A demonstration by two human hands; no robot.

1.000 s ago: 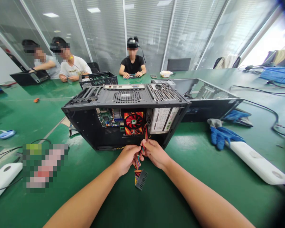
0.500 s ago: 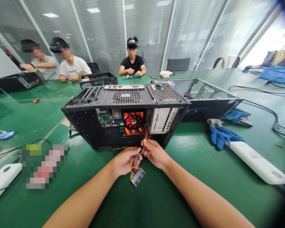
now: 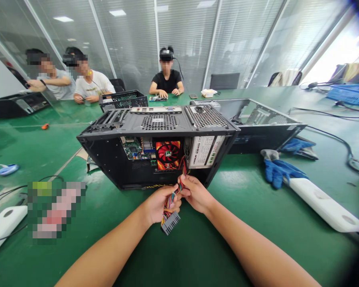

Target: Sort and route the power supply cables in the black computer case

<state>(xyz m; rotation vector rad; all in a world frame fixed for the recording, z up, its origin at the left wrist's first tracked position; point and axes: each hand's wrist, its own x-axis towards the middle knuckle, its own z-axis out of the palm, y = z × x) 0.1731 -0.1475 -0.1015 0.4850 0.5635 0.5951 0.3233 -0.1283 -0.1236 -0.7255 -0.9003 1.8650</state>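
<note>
A bundle of multicoloured power cables (image 3: pixel 169 202) runs from the power supply (image 3: pixel 202 152) out of an open computer case (image 3: pixel 101 155). My left hand (image 3: pixel 163 201) is closed around the bundle just above its wide dark connector (image 3: pixel 170 223), which hangs free below the fingers. Closer to the case, my right hand (image 3: pixel 194 191) pinches the same cables, its fingertips touching or nearly touching the left ones. Inside the case show a red and black cooling fan (image 3: pixel 168 154) and a motherboard (image 3: pixel 133 148). The fingers partly cover the cables.
Behind the case stands another open case (image 3: pixel 266 133). At right, blue work gloves (image 3: pixel 279 169) lie against a white power strip (image 3: pixel 323 203). Another white strip (image 3: pixel 6 227) and cables are at left. Three people sit across the green table (image 3: pixel 233 247).
The connector has swung slightly left and turned. My left hand has shifted a little on the cables; my right hand is nearly still. Across the table, a person's hands and board moved.
</note>
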